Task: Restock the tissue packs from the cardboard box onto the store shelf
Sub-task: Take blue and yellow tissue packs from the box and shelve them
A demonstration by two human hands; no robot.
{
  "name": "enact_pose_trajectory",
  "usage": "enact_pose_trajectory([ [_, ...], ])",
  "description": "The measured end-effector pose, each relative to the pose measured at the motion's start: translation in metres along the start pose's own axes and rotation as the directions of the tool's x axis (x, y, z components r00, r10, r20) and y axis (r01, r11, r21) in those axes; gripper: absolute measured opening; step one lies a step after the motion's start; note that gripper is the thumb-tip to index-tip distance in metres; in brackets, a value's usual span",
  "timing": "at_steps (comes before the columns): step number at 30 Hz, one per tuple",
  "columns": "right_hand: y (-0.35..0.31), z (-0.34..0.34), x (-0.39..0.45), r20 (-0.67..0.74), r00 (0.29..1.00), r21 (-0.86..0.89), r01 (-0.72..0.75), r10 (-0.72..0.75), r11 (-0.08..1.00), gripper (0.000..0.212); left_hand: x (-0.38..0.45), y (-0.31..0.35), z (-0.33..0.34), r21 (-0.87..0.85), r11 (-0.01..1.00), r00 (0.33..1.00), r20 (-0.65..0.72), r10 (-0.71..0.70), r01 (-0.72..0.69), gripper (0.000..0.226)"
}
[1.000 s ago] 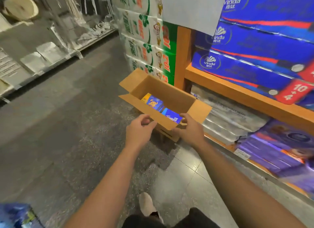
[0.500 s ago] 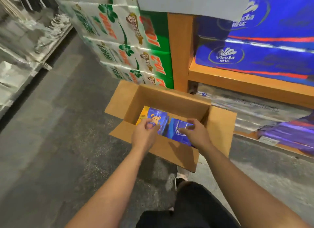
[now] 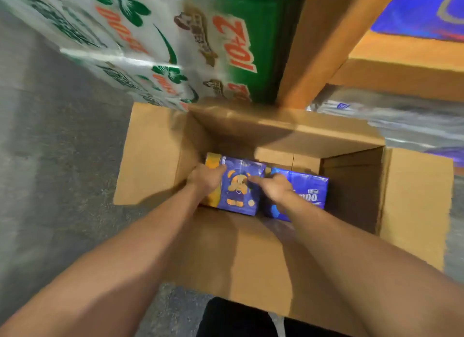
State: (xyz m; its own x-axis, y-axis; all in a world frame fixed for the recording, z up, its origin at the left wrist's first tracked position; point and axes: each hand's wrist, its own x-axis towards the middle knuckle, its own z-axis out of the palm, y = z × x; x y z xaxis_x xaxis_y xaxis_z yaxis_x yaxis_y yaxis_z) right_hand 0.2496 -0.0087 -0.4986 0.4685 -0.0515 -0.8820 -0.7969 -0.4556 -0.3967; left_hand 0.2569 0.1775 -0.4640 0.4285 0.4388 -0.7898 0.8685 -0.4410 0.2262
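An open cardboard box (image 3: 251,256) stands on the floor with its flaps spread. Two tissue packs lie side by side at its bottom. The left one, a purple pack with an orange cartoon dog (image 3: 238,193), is gripped from both sides: my left hand (image 3: 206,179) curls over its orange left edge and my right hand (image 3: 272,186) over its right edge. A blue pack with white lettering (image 3: 307,188) lies just right of it, partly under my right wrist. The wooden store shelf (image 3: 391,60) rises behind the box.
Stacked green-and-white tissue bales (image 3: 175,48) tower at the back left, close to the box. A wooden shelf post (image 3: 324,43) stands behind the box, with wrapped packs (image 3: 401,118) on the low shelf to the right. Grey floor (image 3: 50,161) lies to the left.
I have leaned in over the box. Both hands went from its near rim down inside, and now hold the dog pack from either side.
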Motion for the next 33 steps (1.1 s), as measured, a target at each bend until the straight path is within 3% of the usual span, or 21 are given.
enact_pose_trajectory([
  [3,0.011,0.019,0.024,-0.053,0.998,0.033,-0.011,0.013,0.999,0.086,0.036,-0.006,0.015,-0.001,1.000,0.999,0.046,-0.001,0.001,0.069],
  [6,0.015,0.023,0.030,-0.131,0.991,0.091,0.018,-0.005,0.996,0.056,0.049,-0.011,0.024,0.000,1.000,1.000,0.015,0.002,-0.002,0.063],
  [10,0.025,0.010,0.015,-0.181,0.983,0.253,0.070,-0.024,0.965,0.053,0.056,-0.011,0.024,-0.130,0.992,1.000,0.004,-0.008,0.009,0.055],
  [13,0.035,-0.008,-0.008,-0.203,0.979,0.361,0.109,-0.036,0.926,0.034,0.053,-0.011,0.030,-0.160,0.986,0.999,0.010,0.039,-0.037,0.049],
  [15,0.038,-0.021,-0.021,-0.249,0.968,0.397,0.136,-0.037,0.908,0.029,0.051,-0.013,0.035,-0.199,0.980,1.000,0.029,-0.005,0.010,0.040],
  [18,0.051,-0.036,-0.026,-0.318,0.948,0.453,0.127,0.027,0.882,0.033,0.054,-0.017,0.041,-0.180,0.980,0.995,0.058,-0.076,0.085,0.061],
  [22,0.071,-0.046,-0.020,-0.368,0.925,0.397,0.059,0.100,0.916,0.035,0.064,-0.019,0.051,0.007,1.000,0.995,0.095,-0.003,0.003,0.068],
  [25,0.077,-0.052,-0.014,-0.354,0.930,0.365,0.039,0.100,0.930,0.042,0.067,-0.021,0.053,-0.104,0.994,0.989,0.145,-0.003,0.019,0.060],
  [28,0.079,-0.057,-0.011,-0.315,0.944,0.396,0.039,0.096,0.918,0.035,0.066,-0.026,0.052,-0.238,0.971,0.978,0.200,0.053,-0.004,0.053],
  [31,0.078,-0.064,-0.013,-0.293,0.952,0.449,0.059,0.085,0.891,0.030,0.057,-0.025,0.049,-0.233,0.969,0.975,0.178,0.130,-0.087,0.060],
  [33,0.074,-0.071,-0.020,-0.289,0.956,0.476,0.094,0.054,0.874,0.026,0.045,-0.019,0.049,-0.219,0.962,0.970,0.143,0.196,-0.162,0.052],
])
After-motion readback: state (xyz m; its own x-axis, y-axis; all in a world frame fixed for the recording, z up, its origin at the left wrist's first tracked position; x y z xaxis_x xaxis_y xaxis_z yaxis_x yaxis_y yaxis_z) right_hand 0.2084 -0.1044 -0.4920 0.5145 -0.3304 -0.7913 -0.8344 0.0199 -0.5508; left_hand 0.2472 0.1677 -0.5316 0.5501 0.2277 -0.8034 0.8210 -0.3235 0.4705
